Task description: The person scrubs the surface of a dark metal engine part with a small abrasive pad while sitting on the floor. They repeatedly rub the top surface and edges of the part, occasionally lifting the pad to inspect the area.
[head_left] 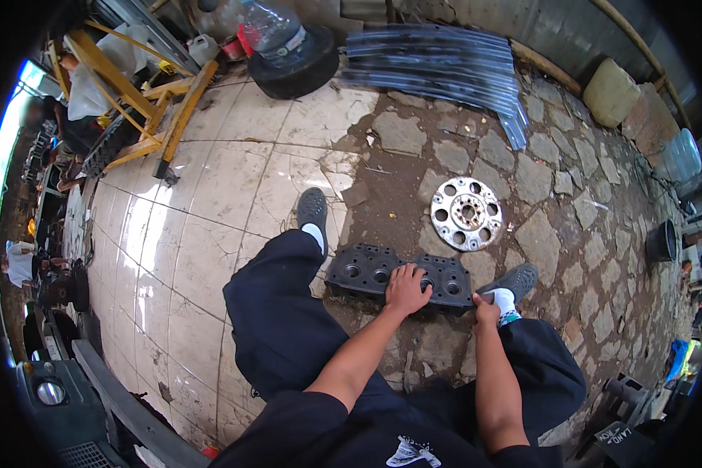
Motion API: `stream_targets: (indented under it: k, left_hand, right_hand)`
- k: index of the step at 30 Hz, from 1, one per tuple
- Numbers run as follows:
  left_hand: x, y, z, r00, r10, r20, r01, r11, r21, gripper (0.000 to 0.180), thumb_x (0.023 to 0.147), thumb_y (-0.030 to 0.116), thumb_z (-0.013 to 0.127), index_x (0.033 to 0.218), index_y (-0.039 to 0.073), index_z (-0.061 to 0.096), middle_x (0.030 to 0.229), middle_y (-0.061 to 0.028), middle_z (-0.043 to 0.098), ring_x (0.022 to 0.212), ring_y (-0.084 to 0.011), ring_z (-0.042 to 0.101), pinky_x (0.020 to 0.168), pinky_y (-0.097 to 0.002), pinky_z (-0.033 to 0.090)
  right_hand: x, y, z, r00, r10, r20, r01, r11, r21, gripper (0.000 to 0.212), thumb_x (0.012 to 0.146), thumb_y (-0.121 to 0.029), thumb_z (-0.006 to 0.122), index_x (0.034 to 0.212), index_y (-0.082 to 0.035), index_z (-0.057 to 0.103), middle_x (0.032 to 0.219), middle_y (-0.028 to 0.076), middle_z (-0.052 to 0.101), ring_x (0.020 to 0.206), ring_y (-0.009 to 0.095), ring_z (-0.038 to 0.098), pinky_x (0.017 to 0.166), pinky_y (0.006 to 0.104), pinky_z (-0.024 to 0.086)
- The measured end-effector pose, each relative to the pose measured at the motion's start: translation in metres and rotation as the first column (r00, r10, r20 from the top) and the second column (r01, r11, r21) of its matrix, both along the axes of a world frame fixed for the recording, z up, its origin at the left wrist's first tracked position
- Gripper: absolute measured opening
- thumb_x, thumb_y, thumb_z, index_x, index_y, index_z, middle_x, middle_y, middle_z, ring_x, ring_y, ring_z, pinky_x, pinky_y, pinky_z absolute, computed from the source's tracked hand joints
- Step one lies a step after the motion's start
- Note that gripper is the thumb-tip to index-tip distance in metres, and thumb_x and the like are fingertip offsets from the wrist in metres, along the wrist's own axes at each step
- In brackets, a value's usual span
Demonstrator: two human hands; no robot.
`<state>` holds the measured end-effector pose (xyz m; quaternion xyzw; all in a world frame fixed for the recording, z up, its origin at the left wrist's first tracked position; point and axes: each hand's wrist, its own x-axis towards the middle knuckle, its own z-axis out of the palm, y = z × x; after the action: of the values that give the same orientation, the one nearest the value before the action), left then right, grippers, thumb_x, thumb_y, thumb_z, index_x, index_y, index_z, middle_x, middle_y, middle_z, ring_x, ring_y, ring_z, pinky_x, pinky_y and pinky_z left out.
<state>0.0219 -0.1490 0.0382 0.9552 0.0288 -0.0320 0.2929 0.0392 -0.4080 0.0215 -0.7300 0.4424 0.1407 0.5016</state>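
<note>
A dark metal engine cylinder head (398,274) with a row of round openings lies crosswise between my feet on the ground. My left hand (408,290) rests on its upper face near the middle, fingers spread over the metal. At the right end, my right hand (487,310) grips the near corner, with some of its fingers hidden by the part. Just beyond the cylinder head lies a round, pale metal disc (447,207) with a ring of large holes; neither hand touches it.
Pale tiles (210,179) cover the left floor, with uneven stone paving (538,234) on the right. A yellow frame (152,129) stands far left. A tyre (296,70) and a corrugated sheet (437,66) lie at the back. A black bucket (661,242) stands right; people are far left.
</note>
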Motion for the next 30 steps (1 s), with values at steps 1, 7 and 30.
stream_targets:
  k: [1,7,30]
  left_hand:
    - [-0.003,0.004,-0.001,1.0,-0.007,-0.008,0.007,0.999,-0.031,0.046,0.091,0.038,0.074,0.124,0.006,0.071,0.139,-0.0187,0.062,0.135,-0.0367,0.055,0.119,-0.0515,0.039]
    - [0.001,0.025,-0.009,0.949,0.043,-0.311,-0.096,0.983,-0.156,0.05,0.097,0.051,0.072,0.134,0.017,0.074,0.153,-0.0162,0.061,0.148,-0.0371,0.051,0.126,-0.0512,0.033]
    - [-0.099,0.025,0.132,0.939,0.153,-0.309,-0.336,0.215,-0.917,0.033,0.104,0.017,0.077,0.131,0.003,0.067,0.114,-0.0054,0.076,0.105,-0.0093,0.068,0.092,-0.028,0.055]
  right_hand:
    - [-0.011,0.005,0.003,0.999,0.025,-0.023,-0.026,0.997,-0.066,0.058,0.086,-0.026,0.092,0.13,0.006,0.071,0.129,0.02,0.076,0.119,0.036,0.071,0.105,0.0449,0.051]
    - [0.0,0.029,0.042,0.984,0.174,-0.045,-0.18,0.966,-0.184,0.075,0.087,-0.025,0.092,0.146,0.008,0.059,0.14,0.02,0.069,0.126,0.036,0.066,0.109,0.0422,0.049]
    - [-0.082,0.109,0.176,0.863,0.088,0.497,-0.413,0.69,0.594,0.019,0.105,-0.01,0.072,0.122,-0.003,0.067,0.115,0.003,0.072,0.103,0.011,0.065,0.095,0.0299,0.051]
